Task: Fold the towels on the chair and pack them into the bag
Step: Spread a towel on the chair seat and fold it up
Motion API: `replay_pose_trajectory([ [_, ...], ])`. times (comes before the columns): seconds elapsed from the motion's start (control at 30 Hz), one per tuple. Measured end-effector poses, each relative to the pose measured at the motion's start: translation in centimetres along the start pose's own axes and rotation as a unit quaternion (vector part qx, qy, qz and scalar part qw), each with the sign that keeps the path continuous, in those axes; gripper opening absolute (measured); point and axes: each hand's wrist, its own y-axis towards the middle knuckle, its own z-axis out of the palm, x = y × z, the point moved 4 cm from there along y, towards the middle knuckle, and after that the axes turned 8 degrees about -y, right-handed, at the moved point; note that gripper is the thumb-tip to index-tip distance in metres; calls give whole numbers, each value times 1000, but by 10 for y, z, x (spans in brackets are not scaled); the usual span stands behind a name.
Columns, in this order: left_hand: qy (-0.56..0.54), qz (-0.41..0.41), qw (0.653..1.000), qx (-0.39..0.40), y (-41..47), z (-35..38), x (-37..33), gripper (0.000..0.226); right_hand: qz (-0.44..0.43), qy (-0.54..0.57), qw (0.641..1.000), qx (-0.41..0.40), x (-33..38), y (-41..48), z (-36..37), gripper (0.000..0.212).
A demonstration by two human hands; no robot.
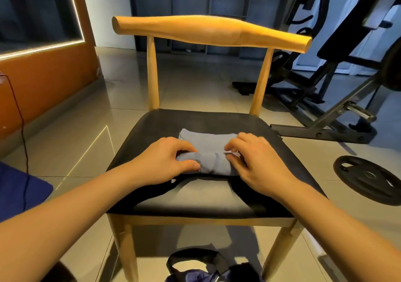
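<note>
Lying across the middle of the dark seat of the wooden chair point(152, 129), the grey-blue towel point(206, 138) is folded small, and both of its ends are hidden under the hands, so its full length cannot be read. At the far left a blue mat point(19, 186) is cut off by the frame edge. The left hand point(165, 162) has its fingers curled down over the towel's left end, thumb pressed against the near fold, gripping the cloth. The right hand point(258, 160) likewise bends its fingers onto the right end, pinching a layer between thumb and fingertips. Bare seat shows all round the towel, with most room at the near edge. Below the seat's front rail, the bag point(206, 268) sits on the tiled floor, its black strap looped up and its body cut off at the bottom. Right of the chair a weight plate point(368, 177) lies flat on the floor, well apart.
</note>
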Motion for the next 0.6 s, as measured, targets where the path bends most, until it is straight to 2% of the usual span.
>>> replay_pose_trajectory([
  [0.07,-75,-21,997,14,1,-4,3,11,-25,7,1000,13,1,-8,-1,32],
  [0.13,-112,-30,993,-17,3,-8,5,4,-38,7,998,52,-3,-12,6,41],
  [0.23,-21,-12,995,-98,2,-7,4,9,-46,43,996,68,-7,-6,12,29],
  [0.3,59,57,989,-123,-3,-6,-5,17,-31,71,992,95,-9,2,11,28],
  [0.37,121,96,985,-80,-7,0,-10,39,-1,100,986,137,-12,9,12,31],
  [0.43,151,93,983,-47,-7,3,-7,52,13,111,980,162,-14,13,13,36],
  [0.5,125,71,989,-45,-5,4,-1,44,4,89,986,143,-11,13,11,42],
  [0.6,37,20,999,-20,5,0,7,26,7,105,992,65,-7,11,4,35],
])
